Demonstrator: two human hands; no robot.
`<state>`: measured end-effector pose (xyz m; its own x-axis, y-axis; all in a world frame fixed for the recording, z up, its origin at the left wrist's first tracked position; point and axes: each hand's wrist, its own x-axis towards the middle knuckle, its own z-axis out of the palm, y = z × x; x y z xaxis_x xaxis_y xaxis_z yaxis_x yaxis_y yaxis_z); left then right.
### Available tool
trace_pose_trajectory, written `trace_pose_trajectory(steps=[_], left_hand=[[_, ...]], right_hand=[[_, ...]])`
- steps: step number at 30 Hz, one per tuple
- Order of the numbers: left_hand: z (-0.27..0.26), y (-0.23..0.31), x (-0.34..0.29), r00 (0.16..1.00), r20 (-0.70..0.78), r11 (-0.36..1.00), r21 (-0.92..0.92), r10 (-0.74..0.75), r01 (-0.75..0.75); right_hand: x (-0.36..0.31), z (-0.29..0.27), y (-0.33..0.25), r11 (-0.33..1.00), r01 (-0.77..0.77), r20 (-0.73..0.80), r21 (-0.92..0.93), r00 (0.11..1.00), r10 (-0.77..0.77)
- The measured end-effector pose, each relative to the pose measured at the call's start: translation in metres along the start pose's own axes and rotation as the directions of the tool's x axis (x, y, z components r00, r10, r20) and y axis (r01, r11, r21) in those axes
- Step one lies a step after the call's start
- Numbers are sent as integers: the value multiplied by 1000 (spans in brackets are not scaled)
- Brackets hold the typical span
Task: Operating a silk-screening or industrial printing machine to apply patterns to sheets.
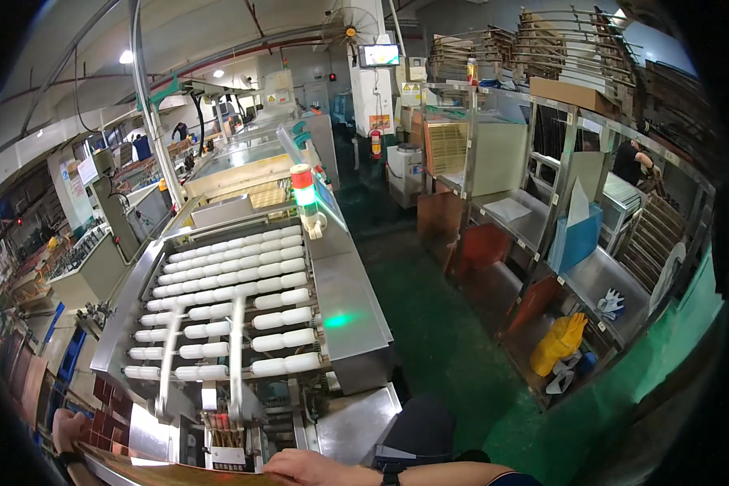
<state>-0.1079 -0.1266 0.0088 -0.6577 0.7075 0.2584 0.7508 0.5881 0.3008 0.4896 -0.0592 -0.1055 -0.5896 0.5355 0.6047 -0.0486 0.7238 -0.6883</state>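
A long brown flat panel point(158, 472) runs along the bottom edge of the view, partly cut off by it. My left hand point(69, 431) is closed around its left end. My right hand point(309, 467) rests closed over the panel's right end, thumb and fingers at its edge. Just beyond stands a roller conveyor point(228, 285) with rows of white rollers. Two pale upright arms point(237, 348) rise between the nearer rollers. Below them sits a small mechanism point(227, 458) with a slotted white block, close to the panel.
A signal light point(302, 190) glows green on the metal housing point(348, 300) right of the rollers. Rightward, a metal shelf rack point(535, 235) holds blue sheets point(577, 239), white gloves point(611, 304) and yellow gloves point(559, 344). Another person point(628, 162) stands behind it. Green floor point(429, 324) lies between.
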Motion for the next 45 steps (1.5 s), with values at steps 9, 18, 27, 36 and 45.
trace_pose_trajectory(steps=[9, 18, 27, 36, 45], left_hand=[[-3, 1, 0, 1000, 5, 1000, -19, 4, -4], [-11, 18, -13, 998, 57, 992, -123, 11, -4], [0, -18, 2, 999, 4, 998, -42, 36, -36], [-16, 29, -22, 996, 18, 996, -21, -87, 88], [-14, 20, -14, 989, 54, 989, -40, -138, 140]], right_hand=[[-3, -1, 4, 999, 50, 3, -3, 999, -50], [-8, 4, 11, 996, 48, 77, -73, 996, -42], [-15, 9, 16, 996, 40, 59, -81, 998, -35], [-18, -1, 20, 991, 4, 217, -136, 976, 26], [-30, 3, 35, 982, -25, 293, -187, 953, 80]])
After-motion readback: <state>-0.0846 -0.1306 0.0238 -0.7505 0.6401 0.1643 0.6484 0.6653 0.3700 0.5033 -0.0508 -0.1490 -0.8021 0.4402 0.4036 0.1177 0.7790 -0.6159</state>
